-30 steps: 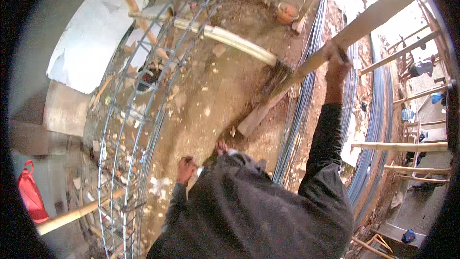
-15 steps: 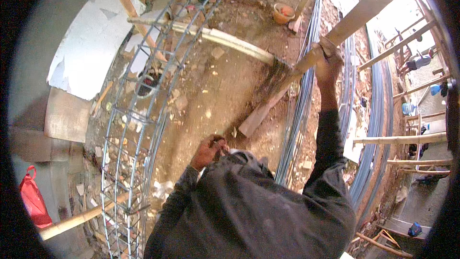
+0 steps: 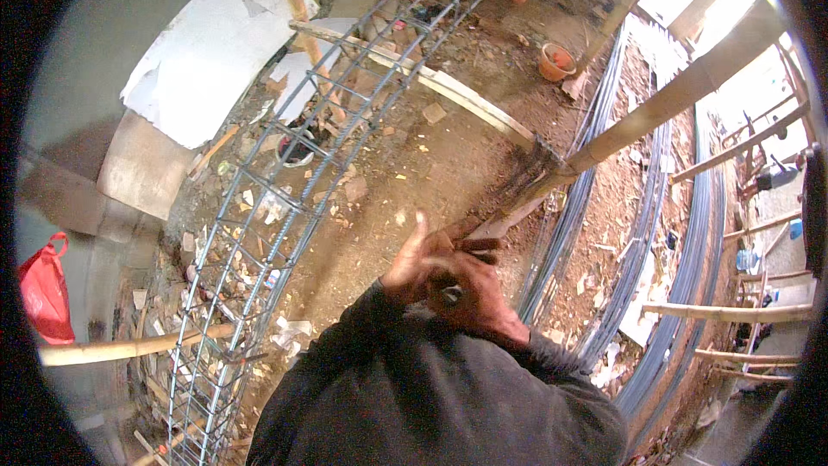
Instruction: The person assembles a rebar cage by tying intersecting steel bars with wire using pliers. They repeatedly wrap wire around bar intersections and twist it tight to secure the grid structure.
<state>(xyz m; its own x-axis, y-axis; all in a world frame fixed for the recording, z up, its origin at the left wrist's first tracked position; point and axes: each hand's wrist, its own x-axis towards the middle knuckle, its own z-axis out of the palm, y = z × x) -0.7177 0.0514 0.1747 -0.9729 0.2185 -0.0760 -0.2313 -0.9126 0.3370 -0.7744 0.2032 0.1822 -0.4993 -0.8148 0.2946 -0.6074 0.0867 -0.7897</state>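
My two hands meet close in front of my chest. My left hand [image 3: 409,273] has its thumb stretched out, its palm is turned to my right hand, and its other fingers are partly hidden. My right hand [image 3: 487,296] lies against it with the fingers curled. Between the hands a small dark round thing [image 3: 450,295] with a gleam shows, too blurred to name. Beyond my right hand a bamboo pole [image 3: 660,112] slants from the upper right down toward the ground; neither hand touches it.
A long rebar cage [image 3: 302,198] runs along my left. Bundles of steel bars [image 3: 580,207] lie along the right. A pale wooden beam [image 3: 474,102] crosses the dirt ahead, near an orange bucket [image 3: 556,62]. A red bag [image 3: 47,293] hangs at the far left.
My right hand has let go of the bamboo pole and come down to my left hand. My left thumb now stands out. The view has shifted, with the surroundings moving in the picture.
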